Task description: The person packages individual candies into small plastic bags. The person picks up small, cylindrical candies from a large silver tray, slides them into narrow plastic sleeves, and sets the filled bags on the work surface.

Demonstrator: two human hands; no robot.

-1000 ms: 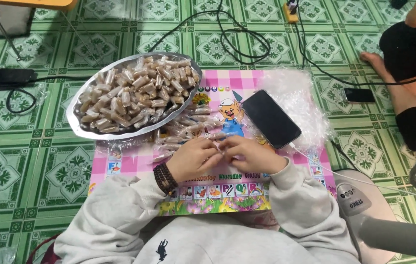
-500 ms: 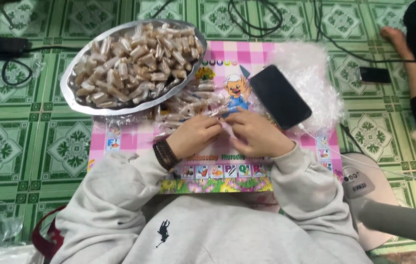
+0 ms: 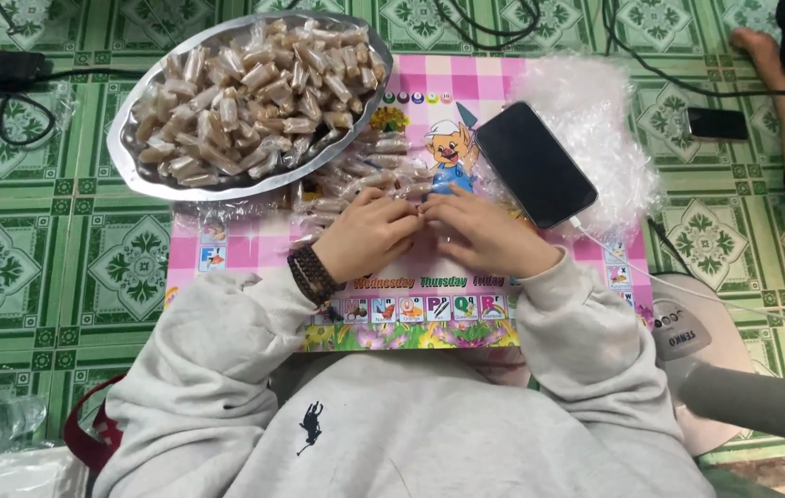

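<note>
Pink checked mat [image 3: 254, 242] lies under my hands on the green tiled floor [image 3: 60, 267]. My left hand [image 3: 366, 232] and right hand [image 3: 477, 231] meet fingertip to fingertip, both pinched shut on a small wrapped candy [image 3: 418, 214] (mostly hidden). More wrapped pieces [image 3: 365, 175] lie just beyond, beside the heaped metal tray [image 3: 134, 171]. A black phone [image 3: 534, 163] rests near my right hand.

A small clear-wrapped brown candy [image 3: 420, 214], mostly hidden, seemingly lies pinched over the pink board.
</note>
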